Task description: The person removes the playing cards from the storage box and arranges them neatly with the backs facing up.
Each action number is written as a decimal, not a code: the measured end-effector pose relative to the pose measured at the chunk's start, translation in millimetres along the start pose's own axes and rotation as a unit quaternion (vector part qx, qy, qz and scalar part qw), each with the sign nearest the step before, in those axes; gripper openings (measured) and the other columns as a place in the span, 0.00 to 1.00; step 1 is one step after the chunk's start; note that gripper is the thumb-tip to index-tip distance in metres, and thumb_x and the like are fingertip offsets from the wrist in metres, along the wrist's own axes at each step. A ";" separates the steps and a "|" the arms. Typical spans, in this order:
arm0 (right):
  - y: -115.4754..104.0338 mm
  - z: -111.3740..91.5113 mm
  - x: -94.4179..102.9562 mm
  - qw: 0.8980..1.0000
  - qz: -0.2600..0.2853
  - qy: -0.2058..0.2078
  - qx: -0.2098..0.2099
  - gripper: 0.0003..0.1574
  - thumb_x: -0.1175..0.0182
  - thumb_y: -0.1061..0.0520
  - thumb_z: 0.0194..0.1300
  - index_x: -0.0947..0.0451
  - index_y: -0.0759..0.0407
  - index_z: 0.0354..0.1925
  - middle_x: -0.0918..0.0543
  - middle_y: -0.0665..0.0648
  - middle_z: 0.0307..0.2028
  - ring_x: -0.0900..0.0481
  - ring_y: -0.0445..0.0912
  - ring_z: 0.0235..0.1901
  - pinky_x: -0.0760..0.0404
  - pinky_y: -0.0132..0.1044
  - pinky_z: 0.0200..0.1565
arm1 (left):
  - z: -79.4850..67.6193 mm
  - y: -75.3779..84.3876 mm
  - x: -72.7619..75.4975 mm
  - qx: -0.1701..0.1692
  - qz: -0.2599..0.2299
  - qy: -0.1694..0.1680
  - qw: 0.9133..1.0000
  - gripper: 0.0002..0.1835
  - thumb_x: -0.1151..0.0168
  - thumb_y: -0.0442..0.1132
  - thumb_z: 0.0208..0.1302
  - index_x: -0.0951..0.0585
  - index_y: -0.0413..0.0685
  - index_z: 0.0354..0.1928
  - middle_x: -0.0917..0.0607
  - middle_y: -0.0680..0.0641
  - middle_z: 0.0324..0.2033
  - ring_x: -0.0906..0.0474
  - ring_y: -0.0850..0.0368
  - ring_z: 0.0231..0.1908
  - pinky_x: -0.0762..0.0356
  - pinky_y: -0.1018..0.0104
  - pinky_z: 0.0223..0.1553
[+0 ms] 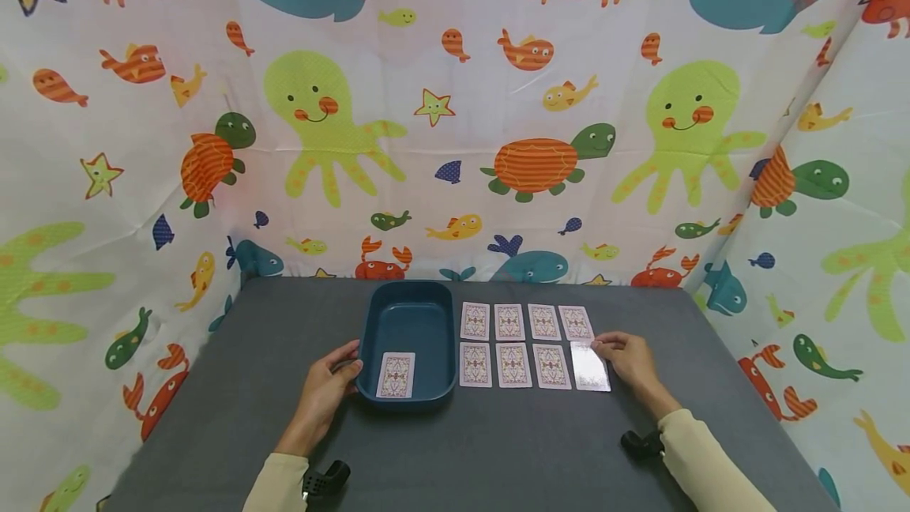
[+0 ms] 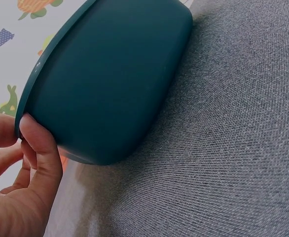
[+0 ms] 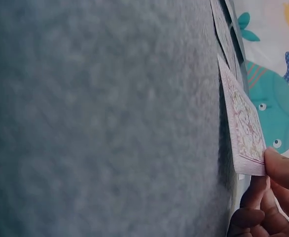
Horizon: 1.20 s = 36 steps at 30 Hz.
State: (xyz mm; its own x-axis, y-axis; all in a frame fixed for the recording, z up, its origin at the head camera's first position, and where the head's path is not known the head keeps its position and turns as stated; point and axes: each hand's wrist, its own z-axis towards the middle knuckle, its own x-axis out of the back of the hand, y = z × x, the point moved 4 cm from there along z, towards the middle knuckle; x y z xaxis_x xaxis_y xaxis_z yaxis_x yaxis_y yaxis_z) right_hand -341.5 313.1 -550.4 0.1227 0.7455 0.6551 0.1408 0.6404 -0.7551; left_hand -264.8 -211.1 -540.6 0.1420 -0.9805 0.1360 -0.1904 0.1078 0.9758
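My left hand (image 1: 329, 389) grips the left rim of a dark teal plastic tray (image 1: 408, 290), thumb on the near side and fingers beyond the rim. Inside the tray, near its front, lies one playing card (image 1: 395, 375), patterned back up. My right hand (image 1: 629, 360) pinches the right edge of a glossy playing card (image 1: 590, 370) at the right end of the front row. In the right wrist view that card (image 3: 244, 123) tilts up off the cloth, its patterned back showing. More face-down cards (image 1: 513, 365) lie beside it in two rows, right of the tray.
Grey cloth (image 1: 526, 457) covers the table. A white curtain (image 1: 455, 172) printed with sea animals hangs behind and at both sides. Dark wrist straps with camera mounts sit on both wrists.
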 end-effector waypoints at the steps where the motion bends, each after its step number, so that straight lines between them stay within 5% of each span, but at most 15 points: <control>1: 0.8 1.2 -0.2 1.000 -0.007 -0.001 0.002 0.15 0.36 0.53 0.66 0.16 0.63 0.45 0.14 0.59 0.37 0.23 0.47 0.35 0.29 0.35 0.35 | 0.0 -0.1 0.0 0.000 0.000 0.000 1.000 0.24 0.45 0.36 0.71 0.29 0.48 0.67 0.27 0.41 0.60 0.25 0.49 0.50 0.22 0.68 0.39; 19: -1.2 6.9 -0.2 0.997 -0.067 -0.004 0.031 0.16 0.31 0.51 0.61 0.15 0.62 0.41 0.17 0.58 0.33 0.26 0.49 0.34 0.34 0.37 0.34 | 0.1 0.5 0.6 -0.003 -0.001 0.003 1.000 0.24 0.44 0.36 0.70 0.28 0.47 0.67 0.27 0.41 0.60 0.25 0.51 0.49 0.21 0.68 0.37; 28: 2.5 7.1 0.3 0.997 -0.066 0.006 0.028 0.17 0.32 0.51 0.61 0.16 0.63 0.42 0.18 0.57 0.31 0.27 0.49 0.33 0.34 0.37 0.34 | -1.3 1.8 -0.6 -0.001 -0.009 0.004 1.000 0.24 0.44 0.36 0.71 0.29 0.46 0.68 0.27 0.40 0.61 0.25 0.49 0.51 0.22 0.68 0.37; 36: -9.3 2.6 4.0 0.999 -0.039 0.015 0.029 0.17 0.39 0.50 0.67 0.17 0.61 0.45 0.18 0.60 0.39 0.26 0.50 0.39 0.31 0.37 0.36 | -0.3 0.6 -0.1 -0.005 -0.007 0.001 1.000 0.24 0.45 0.36 0.71 0.29 0.46 0.68 0.27 0.40 0.61 0.25 0.48 0.51 0.22 0.68 0.37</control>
State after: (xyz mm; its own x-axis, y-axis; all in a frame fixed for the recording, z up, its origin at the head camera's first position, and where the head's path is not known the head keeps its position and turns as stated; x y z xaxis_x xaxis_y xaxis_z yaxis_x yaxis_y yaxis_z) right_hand -344.9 310.7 -540.8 0.1428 0.6871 0.7124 0.0951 0.7069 -0.7009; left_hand -264.6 -210.9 -540.0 0.1460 -0.9817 0.1220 -0.1781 0.0952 0.9794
